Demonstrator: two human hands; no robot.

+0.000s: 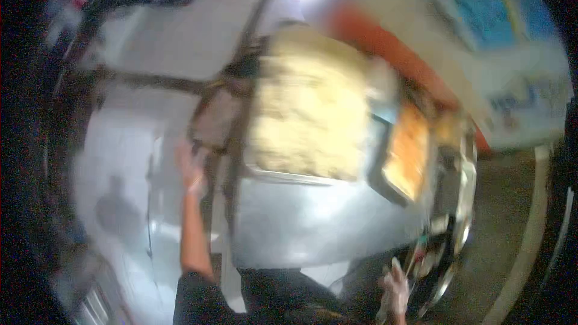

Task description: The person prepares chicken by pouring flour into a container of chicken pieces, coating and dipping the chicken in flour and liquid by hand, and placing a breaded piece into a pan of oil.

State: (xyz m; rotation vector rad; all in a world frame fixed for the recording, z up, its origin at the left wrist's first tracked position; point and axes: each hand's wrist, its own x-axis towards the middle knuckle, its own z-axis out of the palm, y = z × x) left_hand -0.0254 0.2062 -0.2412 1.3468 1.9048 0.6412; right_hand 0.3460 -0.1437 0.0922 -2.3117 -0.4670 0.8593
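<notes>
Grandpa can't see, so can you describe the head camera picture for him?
Blurry view: a big tray of lumpy, pale yellow stuff sits on a metal table, beside a smaller tray with orange stuff. A person's left hand is stretched out left of the table; their right hand is low, near its front right corner.

Could pass low and sideways across the front stretch of the metal table (301, 222). Would meet, farther back, the large tray (295, 176) heaped with pale yellow food (310, 99), then, just right, the tilted narrow tray of orange food (410, 150). Could fit little between both. Hindered rightward by blurred clutter (442, 229), leftward by a brownish object (218, 119) beside the left hand (191, 168).
</notes>
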